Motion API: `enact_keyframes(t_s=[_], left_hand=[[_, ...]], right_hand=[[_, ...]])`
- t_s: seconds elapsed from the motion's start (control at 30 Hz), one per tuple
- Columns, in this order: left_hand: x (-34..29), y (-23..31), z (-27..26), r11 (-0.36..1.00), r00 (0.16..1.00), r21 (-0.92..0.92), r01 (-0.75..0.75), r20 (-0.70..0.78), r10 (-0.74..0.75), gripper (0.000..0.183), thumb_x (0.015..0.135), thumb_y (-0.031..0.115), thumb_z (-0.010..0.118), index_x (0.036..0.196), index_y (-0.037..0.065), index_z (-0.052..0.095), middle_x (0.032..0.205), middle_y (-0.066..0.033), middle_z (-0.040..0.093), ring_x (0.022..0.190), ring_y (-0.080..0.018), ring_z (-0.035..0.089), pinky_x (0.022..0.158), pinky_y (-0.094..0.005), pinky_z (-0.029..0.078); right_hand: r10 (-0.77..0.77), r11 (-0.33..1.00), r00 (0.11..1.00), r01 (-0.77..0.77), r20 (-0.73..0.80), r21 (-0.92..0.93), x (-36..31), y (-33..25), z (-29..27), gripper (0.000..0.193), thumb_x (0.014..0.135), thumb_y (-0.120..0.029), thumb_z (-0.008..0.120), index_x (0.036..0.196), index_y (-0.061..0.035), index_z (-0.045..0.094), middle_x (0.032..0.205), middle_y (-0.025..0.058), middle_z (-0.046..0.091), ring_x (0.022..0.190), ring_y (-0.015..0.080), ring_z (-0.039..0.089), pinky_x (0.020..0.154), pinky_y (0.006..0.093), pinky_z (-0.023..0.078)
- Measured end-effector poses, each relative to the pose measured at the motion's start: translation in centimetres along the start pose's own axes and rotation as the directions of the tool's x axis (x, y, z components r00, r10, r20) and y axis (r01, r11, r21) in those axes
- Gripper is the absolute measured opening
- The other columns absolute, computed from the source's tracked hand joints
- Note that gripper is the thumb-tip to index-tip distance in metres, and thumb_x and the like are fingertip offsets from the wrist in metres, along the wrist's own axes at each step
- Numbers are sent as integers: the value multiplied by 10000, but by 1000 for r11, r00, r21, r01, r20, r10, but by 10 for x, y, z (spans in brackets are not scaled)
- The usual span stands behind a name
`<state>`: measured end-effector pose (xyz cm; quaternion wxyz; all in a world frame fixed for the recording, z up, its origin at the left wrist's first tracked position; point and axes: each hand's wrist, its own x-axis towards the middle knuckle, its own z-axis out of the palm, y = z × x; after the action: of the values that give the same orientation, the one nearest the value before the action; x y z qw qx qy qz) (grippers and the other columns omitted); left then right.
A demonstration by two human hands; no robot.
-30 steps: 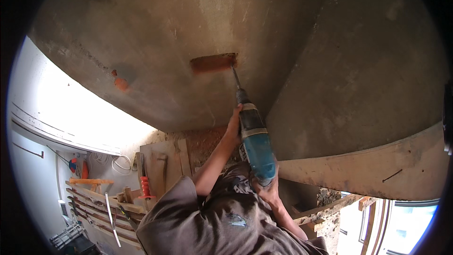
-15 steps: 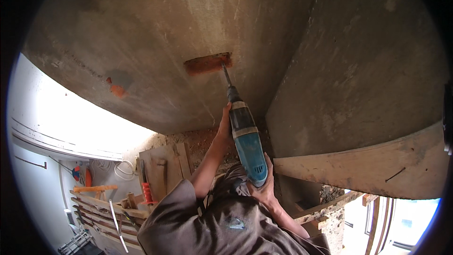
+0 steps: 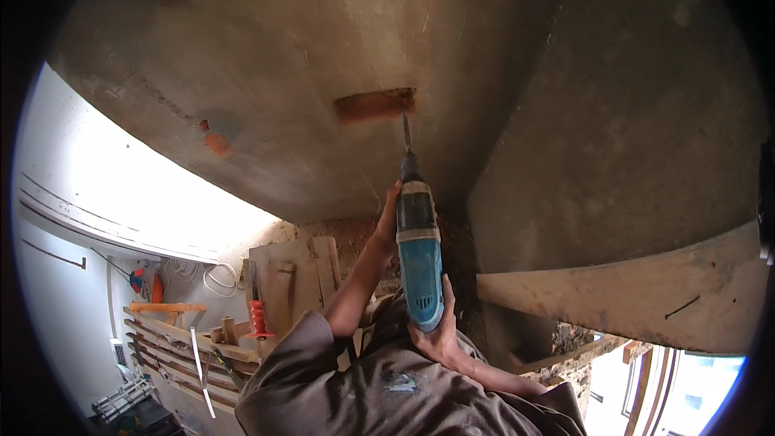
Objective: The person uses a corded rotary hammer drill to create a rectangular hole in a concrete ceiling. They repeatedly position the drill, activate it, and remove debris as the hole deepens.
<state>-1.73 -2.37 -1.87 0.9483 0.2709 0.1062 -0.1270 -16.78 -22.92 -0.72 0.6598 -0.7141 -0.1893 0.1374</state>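
Note:
A teal and black rotary hammer (image 3: 421,270) points up and away from me, its grey bit at the right end of a shallow rectangular recess (image 3: 363,107) cut into the grey plastered wall (image 3: 266,56). Red brick shows inside this recess. My left hand (image 3: 389,216) is closed round the tool's front section from the left, its fingers partly hidden behind the body. At the rear end my right hand (image 3: 440,339) grips the tool near its vents, close to my shirt. Whether a trigger is pressed cannot be seen.
A smaller orange-red patch (image 3: 216,144) marks the wall at left. On the right runs a curved wooden board (image 3: 622,295) with a nail. Lower left are wooden slats (image 3: 182,353), a chisel with a red grip (image 3: 257,319), boards (image 3: 295,278) and a coiled white cable (image 3: 219,277).
The rotary hammer has swung more upright in the picture, its rear end shifting left relative to the bit. The recess appears farther right as the view shifts. Both hands keep their hold.

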Motion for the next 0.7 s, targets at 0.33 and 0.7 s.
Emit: enact_keyframes(t_s=[0.33, 0.7], left_hand=[[8, 4, -25, 995, 997, 66, -74, -24, 75, 674, 958, 679, 410, 1098, 64, 645, 964, -103, 705, 840, -243, 712, 757, -414, 607], [-10, 19, -5, 996, 982, -83, -20, -187, 4, 747, 913, 734, 442, 1041, 34, 670, 901, -103, 712, 801, -235, 714, 759, -390, 607]], right_hand=[[-2, 998, 1000, 2, 15, -57, 14, 4, -6, 1054, 759, -135, 680, 1568, -55, 9, 1194, 289, 612, 1102, 419, 642, 955, 456, 510], [114, 978, 990, -98, 79, -187, 25, -2, 13, 1067, 799, -136, 740, 1572, -81, 7, 1174, 307, 646, 1098, 458, 647, 936, 478, 545]])
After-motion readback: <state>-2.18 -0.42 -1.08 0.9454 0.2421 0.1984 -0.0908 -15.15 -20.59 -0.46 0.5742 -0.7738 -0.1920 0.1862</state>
